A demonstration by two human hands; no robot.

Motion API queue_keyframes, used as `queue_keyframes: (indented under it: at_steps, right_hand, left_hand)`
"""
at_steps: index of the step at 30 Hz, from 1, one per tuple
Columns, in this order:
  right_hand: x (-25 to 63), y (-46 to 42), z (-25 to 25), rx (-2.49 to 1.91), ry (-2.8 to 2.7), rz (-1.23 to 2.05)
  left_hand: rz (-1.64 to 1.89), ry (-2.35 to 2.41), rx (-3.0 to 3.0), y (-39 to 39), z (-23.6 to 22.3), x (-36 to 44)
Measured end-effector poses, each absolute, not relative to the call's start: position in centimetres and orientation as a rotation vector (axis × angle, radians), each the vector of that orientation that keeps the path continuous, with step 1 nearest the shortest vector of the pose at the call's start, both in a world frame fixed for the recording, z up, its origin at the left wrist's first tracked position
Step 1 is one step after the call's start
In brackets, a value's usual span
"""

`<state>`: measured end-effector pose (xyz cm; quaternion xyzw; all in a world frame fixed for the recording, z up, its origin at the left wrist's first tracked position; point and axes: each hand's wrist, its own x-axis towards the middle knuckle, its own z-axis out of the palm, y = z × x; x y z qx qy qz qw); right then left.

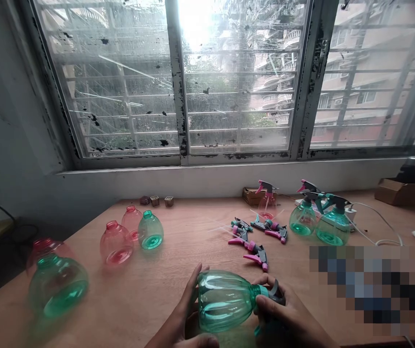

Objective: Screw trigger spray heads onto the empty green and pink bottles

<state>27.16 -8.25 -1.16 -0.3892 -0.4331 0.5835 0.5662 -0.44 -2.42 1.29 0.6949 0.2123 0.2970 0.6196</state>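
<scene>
A clear green spray bottle (pixel 225 299) is held on its side above the near part of the table, its base toward the left. My left hand (pixel 187 319) is wrapped round the base end, with the thumb in front and the fingers behind. At the neck, my right hand (pixel 287 309) grips the teal collar and the dark grey spray head (pixel 275 295), covering part of it. Just beyond the bottle lie several loose spray heads (pixel 256 256) in pink, teal and grey, some with thin clear tubes.
Open-necked bottles stand at left, including a green one (pixel 58 285) and a pink one (pixel 116 244). Green bottles with spray heads (pixel 333 224) and a pink one (pixel 267 205) stand at back right. A cardboard box (pixel 401 192) and white cables (pixel 392 227) are at right, near a pixelated patch.
</scene>
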Motion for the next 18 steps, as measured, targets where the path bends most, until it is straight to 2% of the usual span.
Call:
queue_keyframes:
  at_steps: [18]
  right_hand:
    - [27.4, -8.0, -1.7, -0.943, -1.039, 1.337]
  left_hand:
    - [0.691, 0.546, 1.699, -1.3, 0.2, -0.5]
